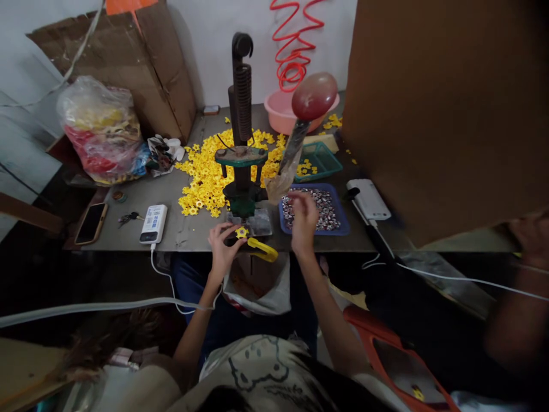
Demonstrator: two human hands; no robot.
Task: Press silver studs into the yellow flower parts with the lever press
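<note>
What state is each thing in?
Left hand: holding yellow piece at press
Right hand: raised, grip unclear
Press lever: angled, knob up
Yellow heap: loose, around press
Blue tray: holds small shiny parts
Green basket: holds some yellow pieces
Clear bag: stuffed full
Phone at left: screen dark
Left power bank: cable plugged in

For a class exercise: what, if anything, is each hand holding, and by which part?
The grip of the left hand seems to be on a yellow star-shaped piece, at its outer edge; whether the right hand holds anything cannot be told.
</note>
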